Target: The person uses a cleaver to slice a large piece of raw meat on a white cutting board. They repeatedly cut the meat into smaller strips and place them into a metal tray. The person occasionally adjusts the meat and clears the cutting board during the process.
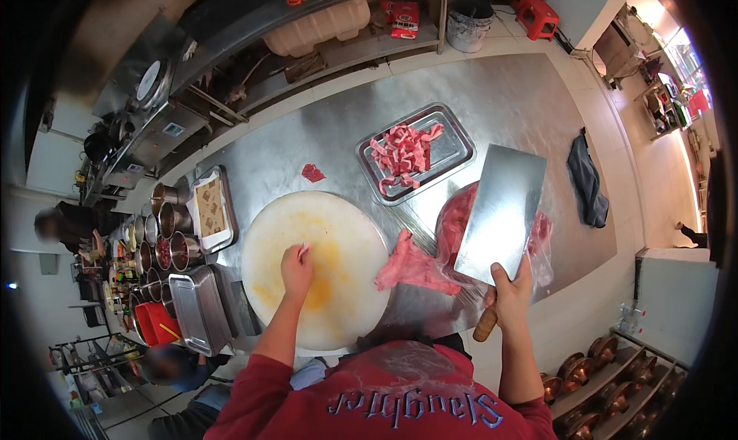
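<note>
My right hand (512, 294) grips the wooden handle (485, 324) of a broad Chinese cleaver (503, 212). Its blade is raised and hides part of the plastic-wrapped red meat (457, 218) behind it. Over the round white cutting board (346, 255), stained yellow in the middle, my left hand (297, 271) has its fingers curled together. Something small and pale shows at the fingertips; whether it is a pinched scrap cannot be made out. A flat slab of pink meat (416, 267) lies right of the board, touching its rim. Cut meat pieces (405, 151) fill the left part of a steel tray (452, 146).
A small red meat scrap (312, 173) lies on the steel table (271, 157) beyond the board. Stacked metal trays (199, 313), steel pots (184, 249) and a paper-lined tray (212, 206) stand left. A dark cloth (587, 180) lies far right. Two people are at the left.
</note>
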A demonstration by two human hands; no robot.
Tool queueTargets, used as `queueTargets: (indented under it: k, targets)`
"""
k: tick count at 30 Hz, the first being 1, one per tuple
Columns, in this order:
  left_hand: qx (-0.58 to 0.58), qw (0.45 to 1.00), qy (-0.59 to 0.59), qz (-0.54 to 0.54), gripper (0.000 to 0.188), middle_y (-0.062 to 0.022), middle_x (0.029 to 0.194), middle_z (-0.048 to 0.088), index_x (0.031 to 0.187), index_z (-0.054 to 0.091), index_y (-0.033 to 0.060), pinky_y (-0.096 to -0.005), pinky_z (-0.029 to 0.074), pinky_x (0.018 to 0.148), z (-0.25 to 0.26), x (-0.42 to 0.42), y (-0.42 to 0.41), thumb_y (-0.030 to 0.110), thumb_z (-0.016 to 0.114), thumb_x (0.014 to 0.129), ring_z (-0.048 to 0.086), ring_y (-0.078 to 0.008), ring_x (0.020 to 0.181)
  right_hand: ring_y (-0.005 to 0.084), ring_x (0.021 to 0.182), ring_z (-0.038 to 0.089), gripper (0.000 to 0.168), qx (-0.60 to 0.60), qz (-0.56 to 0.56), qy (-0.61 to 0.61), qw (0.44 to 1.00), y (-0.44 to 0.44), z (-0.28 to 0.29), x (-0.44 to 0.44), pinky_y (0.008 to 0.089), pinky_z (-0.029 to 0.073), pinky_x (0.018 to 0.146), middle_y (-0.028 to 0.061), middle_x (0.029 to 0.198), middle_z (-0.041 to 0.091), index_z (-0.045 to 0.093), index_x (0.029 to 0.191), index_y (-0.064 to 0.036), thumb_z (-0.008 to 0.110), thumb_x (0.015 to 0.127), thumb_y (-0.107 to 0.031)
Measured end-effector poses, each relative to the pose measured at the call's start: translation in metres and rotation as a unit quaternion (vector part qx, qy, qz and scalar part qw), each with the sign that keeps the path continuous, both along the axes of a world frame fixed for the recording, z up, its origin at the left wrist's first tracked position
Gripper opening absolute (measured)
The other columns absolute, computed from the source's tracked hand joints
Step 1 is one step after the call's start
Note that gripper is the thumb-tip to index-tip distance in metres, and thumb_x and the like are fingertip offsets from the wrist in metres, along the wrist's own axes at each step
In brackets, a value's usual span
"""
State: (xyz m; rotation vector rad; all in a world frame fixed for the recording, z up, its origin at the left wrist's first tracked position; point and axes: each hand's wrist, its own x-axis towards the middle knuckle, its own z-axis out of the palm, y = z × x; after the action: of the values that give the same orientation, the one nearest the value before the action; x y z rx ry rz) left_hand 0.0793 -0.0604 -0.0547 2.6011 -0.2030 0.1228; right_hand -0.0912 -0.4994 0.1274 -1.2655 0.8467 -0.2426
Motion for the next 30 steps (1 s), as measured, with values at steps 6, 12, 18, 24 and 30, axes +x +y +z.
queueTargets:
  k: [6,12,18,24,30]
  targets:
    - [-0.198,0.976,0.083,-0.044,0.028,-0.0158,0.093,0.074,0.105,0.073,0.0032,-0.0362,0.054,0.077,0.068,0.109,-0.168,0.027,0.074,0.092,0.071,-0.0275,0.084,0.0116,0.045,0.049,0.029,-0.031,-0.027,0.023,0.999,-0.006,0.011,-0.036,0.0277,0.041,0.040,0.0066,0.084,0.057,0.047,0.126,-0.002,0.060,0.100,-0.005]
    - [-0.009,0.962,0.206,-0.178,0.066,-0.0228,0.094,0.073,0.105,0.070,-0.0032,-0.0470,0.055,0.082,0.113,0.079,-0.235,0.060,0.073,0.084,0.071,-0.0393,0.094,0.0103,0.043,0.045,0.024,-0.014,-0.075,0.011,0.997,-0.007,0.014,-0.077,0.0275,0.041,0.039,0.0064,0.083,0.056,0.047,0.121,-0.002,0.060,0.102,-0.009]
    - [0.101,0.938,0.295,-0.148,0.049,-0.0268,0.091,0.072,0.094,0.070,-0.0054,-0.0478,0.057,0.075,0.053,-0.050,-0.206,0.041,0.076,0.080,0.073,-0.0390,0.083,0.0098,0.043,0.046,0.024,0.001,-0.082,0.012,0.997,-0.006,0.000,-0.106,0.0270,0.042,0.039,0.0050,0.081,0.055,0.048,0.122,-0.003,0.060,0.102,-0.010]
    - [-0.176,0.858,0.479,-0.062,0.026,-0.0146,0.082,0.069,0.086,0.066,-0.0021,-0.0372,0.052,0.062,0.062,-0.055,-0.169,0.020,0.075,0.076,0.068,-0.0212,0.070,0.0106,0.043,0.047,0.025,0.016,-0.053,-0.001,0.998,0.012,0.010,-0.103,0.0278,0.043,0.039,0.0082,0.088,0.059,0.047,0.123,-0.001,0.058,0.101,-0.005]
    - [-0.380,0.793,0.475,-0.021,0.022,-0.0032,0.087,0.062,0.098,0.061,0.0041,-0.0284,0.047,0.063,0.129,-0.081,-0.081,0.006,0.074,0.080,0.060,-0.0118,0.078,0.0104,0.043,0.047,0.025,-0.026,0.024,-0.005,0.999,0.047,0.017,-0.108,0.0278,0.043,0.039,0.0077,0.082,0.058,0.046,0.122,0.000,0.058,0.101,-0.004]
